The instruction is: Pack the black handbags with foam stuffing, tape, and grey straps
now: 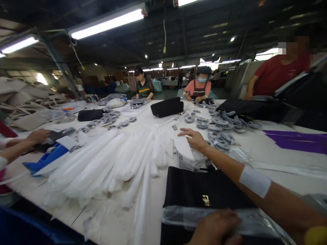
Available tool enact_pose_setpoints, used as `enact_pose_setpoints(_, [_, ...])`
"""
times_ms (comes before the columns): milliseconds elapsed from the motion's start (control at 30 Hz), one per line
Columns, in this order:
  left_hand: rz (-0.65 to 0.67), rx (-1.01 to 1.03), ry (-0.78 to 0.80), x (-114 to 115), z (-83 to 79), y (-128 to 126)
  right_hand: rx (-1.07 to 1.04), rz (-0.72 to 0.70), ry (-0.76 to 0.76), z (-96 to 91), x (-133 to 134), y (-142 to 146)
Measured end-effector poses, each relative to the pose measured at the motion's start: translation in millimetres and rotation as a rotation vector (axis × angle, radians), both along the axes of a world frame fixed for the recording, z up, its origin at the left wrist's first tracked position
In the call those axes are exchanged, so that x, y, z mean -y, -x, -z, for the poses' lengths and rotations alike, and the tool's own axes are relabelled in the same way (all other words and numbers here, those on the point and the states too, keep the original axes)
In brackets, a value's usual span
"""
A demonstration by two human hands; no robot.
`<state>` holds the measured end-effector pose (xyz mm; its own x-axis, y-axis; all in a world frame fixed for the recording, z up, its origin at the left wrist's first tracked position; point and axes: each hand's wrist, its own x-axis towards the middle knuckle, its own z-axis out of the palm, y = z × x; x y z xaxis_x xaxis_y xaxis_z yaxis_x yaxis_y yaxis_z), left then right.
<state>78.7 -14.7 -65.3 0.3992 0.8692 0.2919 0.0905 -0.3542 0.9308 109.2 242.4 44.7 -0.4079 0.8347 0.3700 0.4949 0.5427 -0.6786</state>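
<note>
My right hand (195,139) reaches forward over the table, its fingers stretched out and apart. Just beneath its fingers is a white curved sheet (184,148), and a small grey packet (174,127) lies just beyond the fingertips. My left hand (217,226) is at the bottom edge, partly cut off, with bent fingers on clear plastic film (180,215). That film lies across a flat black bag (190,185) bearing a gold metal emblem (206,200). Long white wrapped rolls (102,166) fan out to the left of the bag.
Coiled grey straps in plastic (222,122) crowd the right side. A black case (167,107) stands farther back, and purple sheets (298,141) lie at right. Another person's hand (38,136) works at the left. Two people sit across the table; another stands at right.
</note>
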Motion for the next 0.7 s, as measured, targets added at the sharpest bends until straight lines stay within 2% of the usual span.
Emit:
enact_pose_setpoints(67, [-0.123,0.272,0.311,-1.6,-34.0,14.6,-0.022,-0.083,-0.16,-14.2,33.1,-41.0])
enact_pose_setpoints(133, [-0.137,0.626,0.6,-7.9,-63.8,23.8,-0.006,-0.138,-0.277,-23.6,68.7,-77.2])
enact_pose_setpoints(200, [-0.103,0.775,0.71,-15.0,-85.0,26.1,0.012,-0.142,-0.302,-28.3,102.9,-103.3])
enact_pose_setpoints(267, [-0.085,0.724,0.651,-20.3,-96.8,21.8,-0.01,-0.128,-0.288,-29.9,132.9,-119.3])
enact_pose_setpoints(333, [-0.091,0.602,0.53,-23.8,-100.7,12.5,-0.131,-0.033,-0.231,-29.6,157.7,-129.3])
enact_pose_setpoints(433, [-0.131,0.46,0.345,-30.5,-97.1,-5.4,-0.36,0.164,0.043,-28.4,186.0,-145.6])
enact_pose_setpoints(533, [-0.087,0.279,0.193,-44.6,-89.0,-21.3,-0.277,0.197,0.334,-26.4,204.1,-171.1])
enact_pose_setpoints(600, [-0.002,0.1,0.088,-60.4,-84.0,-29.3,-0.207,0.283,0.353,-22.9,208.9,-191.0])
enact_pose_setpoints(700, [0.008,-0.244,-0.196,-94.5,-79.6,-38.5,-0.331,0.581,0.212,-11.3,203.7,-216.7])
